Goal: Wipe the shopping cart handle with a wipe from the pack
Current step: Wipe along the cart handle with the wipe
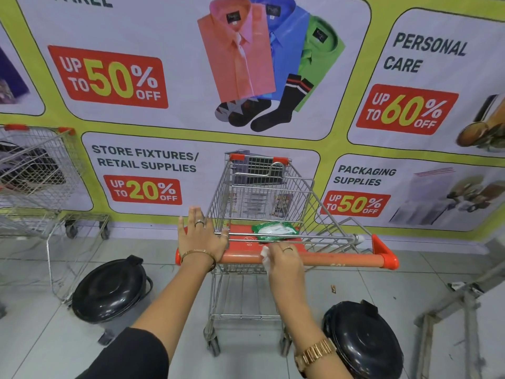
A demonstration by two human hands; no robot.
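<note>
A wire shopping cart point(262, 192) stands in front of me with its orange handle point(341, 259) running across the middle of the view. My right hand point(284, 259) grips the handle left of its centre, pressing a white wipe point(265, 257) against the bar. My left hand point(200, 236) rests flat on the handle's left end, fingers spread and holding nothing. A green pack of wipes point(274, 231) lies on the orange child-seat flap just behind the handle.
Two black round-lidded bins stand on the tiled floor, one at lower left point(109, 289) and one at lower right point(363, 340). Another wire cart point(35, 170) stands at the left. A printed banner wall point(191, 127) closes the space behind. A metal frame point(461, 305) leans at right.
</note>
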